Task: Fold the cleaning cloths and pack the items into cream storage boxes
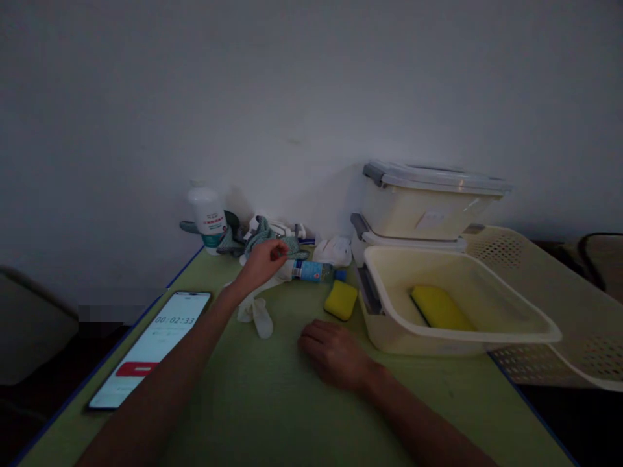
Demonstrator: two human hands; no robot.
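My left hand reaches over the far part of the green table, thumb and fingers curled together. Just behind it is a crumpled grey-green cloth; I cannot tell whether the fingertips grip any of it. Beside that hand lies a small bottle with a blue label and blue cap. A pale glove-like item spreads below the wrist. My right hand rests on the tabletop with its fingers folded in and nothing visible in them. Ahead of it lies a yellow sponge.
An open cream bin holds another yellow sponge. Behind it are stacked lidded boxes, with a perforated basket at the right. A phone showing a timer lies left; a white bottle stands by the wall.
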